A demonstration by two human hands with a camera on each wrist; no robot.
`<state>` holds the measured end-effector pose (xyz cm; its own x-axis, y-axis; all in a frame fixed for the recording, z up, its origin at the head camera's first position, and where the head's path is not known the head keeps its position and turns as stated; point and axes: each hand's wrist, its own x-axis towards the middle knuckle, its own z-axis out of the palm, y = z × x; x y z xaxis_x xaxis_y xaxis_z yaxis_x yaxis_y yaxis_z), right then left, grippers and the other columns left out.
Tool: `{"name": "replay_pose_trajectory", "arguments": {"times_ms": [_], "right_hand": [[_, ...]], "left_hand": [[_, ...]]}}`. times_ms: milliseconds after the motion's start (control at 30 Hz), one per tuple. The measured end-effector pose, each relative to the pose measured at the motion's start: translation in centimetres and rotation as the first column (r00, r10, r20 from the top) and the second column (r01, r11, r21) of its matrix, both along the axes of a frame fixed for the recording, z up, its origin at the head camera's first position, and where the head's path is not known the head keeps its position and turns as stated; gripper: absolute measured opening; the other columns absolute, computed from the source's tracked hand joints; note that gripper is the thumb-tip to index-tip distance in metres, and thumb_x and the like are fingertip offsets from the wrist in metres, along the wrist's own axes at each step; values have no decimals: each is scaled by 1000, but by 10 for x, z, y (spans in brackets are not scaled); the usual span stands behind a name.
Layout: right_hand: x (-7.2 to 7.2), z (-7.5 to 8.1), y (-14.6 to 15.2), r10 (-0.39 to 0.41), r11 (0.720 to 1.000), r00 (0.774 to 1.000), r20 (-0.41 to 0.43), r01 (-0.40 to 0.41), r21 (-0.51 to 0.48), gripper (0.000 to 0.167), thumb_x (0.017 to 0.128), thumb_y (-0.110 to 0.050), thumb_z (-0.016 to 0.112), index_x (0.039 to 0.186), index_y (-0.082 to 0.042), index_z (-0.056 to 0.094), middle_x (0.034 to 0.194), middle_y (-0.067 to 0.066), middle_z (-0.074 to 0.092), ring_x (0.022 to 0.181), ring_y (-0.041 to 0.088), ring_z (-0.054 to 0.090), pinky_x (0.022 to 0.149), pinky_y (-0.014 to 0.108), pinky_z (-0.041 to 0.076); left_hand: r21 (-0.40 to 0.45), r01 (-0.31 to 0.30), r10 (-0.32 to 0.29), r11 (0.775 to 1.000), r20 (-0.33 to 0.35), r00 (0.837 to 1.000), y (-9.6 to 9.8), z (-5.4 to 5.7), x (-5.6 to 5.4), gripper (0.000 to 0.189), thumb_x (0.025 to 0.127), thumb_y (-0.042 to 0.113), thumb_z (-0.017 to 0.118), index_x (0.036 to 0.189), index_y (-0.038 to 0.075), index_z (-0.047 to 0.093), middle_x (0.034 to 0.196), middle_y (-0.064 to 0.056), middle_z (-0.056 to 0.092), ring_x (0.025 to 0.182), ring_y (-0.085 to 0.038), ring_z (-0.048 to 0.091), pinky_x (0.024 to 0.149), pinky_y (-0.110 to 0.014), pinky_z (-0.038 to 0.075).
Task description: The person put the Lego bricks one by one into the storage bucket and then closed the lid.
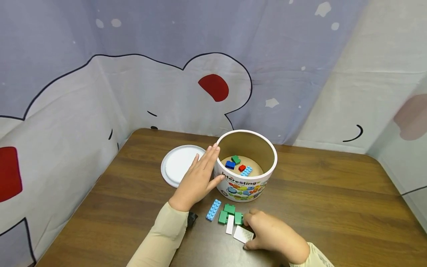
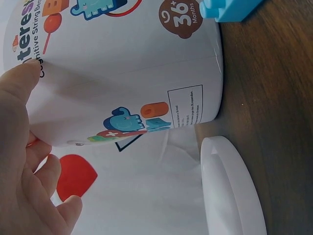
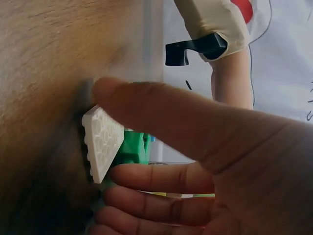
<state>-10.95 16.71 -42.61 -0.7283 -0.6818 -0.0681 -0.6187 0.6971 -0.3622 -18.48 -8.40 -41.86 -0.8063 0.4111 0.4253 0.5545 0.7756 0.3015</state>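
My left hand (image 1: 197, 178) lies with straight fingers along the left side of the white bucket (image 1: 241, 194), thumb against its printed front. In the right wrist view, my right hand (image 3: 195, 147) holds a flat white building brick (image 3: 103, 142) between thumb and curled fingers, low at the table. That brick's patterned underside faces up. Just beyond it are green bricks (image 1: 229, 208) and a narrow white brick (image 1: 230, 224). A light blue brick (image 1: 213, 210) lies to their left. Within the bucket are a green brick (image 1: 235, 160), a blue (image 1: 230, 164), a red (image 1: 242, 168) and a light blue one (image 1: 247, 171).
Behind my left hand lies a round white lid (image 1: 178, 167), beside the bucket. A patterned cloth (image 1: 173, 92) hangs round the back and sides of the wooden table (image 1: 333, 200). On my left wrist sits a black device (image 3: 200, 49).
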Motion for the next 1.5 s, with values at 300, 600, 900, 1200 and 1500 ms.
{"name": "replay_pose_trajectory", "arguments": {"times_ms": [300, 600, 900, 1200, 1500], "right_hand": [[1, 0, -2, -11, 1000, 1000, 15, 11, 23, 33, 66, -11, 85, 77, -14, 54, 76, -7, 44, 61, 5, 37, 52, 21, 37], [1, 0, -1, 18, 1000, 999, -33, -17, 21, 32, 66, -10, 84, 78, -14, 54, 77, -8, 45, 63, 4, 37, 55, 21, 38], [-4, 13, 7, 62, 991, 995, -74, -70, -110, 31, 71, -11, 85, 87, -12, 59, 86, -8, 52, 73, 3, 45, 65, 22, 47], [-13, 35, 14, 15, 955, 986, -165, -63, -290, 27, 74, -7, 83, 92, -12, 64, 88, -7, 52, 75, 5, 50, 65, 20, 47], [-25, 56, 20, -36, 883, 952, -304, -112, -456, 37, 68, -2, 88, 98, -11, 69, 91, -5, 61, 76, 7, 59, 68, 23, 54]], "left_hand": [[7, 7, -7, 1000, -13, 1000, -1, -1, 0, 84, 100, 41, 64, 163, 8, 19, 169, -6, 18, 155, -21, 17, 120, -57, 23], [6, 6, -6, 1000, -3, 1000, -1, -1, -1, 84, 100, 41, 64, 163, 9, 18, 169, -5, 17, 155, -20, 15, 121, -56, 22], [8, 9, -9, 1000, -10, 1000, -1, -1, -1, 84, 100, 39, 64, 163, 8, 18, 169, -6, 19, 155, -20, 16, 121, -55, 20], [7, 11, -11, 1000, -17, 1000, -1, -2, -1, 83, 100, 40, 64, 163, 7, 19, 169, -7, 19, 155, -21, 17, 120, -56, 21], [9, 15, -15, 1000, -27, 1000, -1, -1, 0, 84, 99, 40, 65, 162, 7, 21, 168, -7, 20, 154, -22, 18, 120, -57, 22]]}}
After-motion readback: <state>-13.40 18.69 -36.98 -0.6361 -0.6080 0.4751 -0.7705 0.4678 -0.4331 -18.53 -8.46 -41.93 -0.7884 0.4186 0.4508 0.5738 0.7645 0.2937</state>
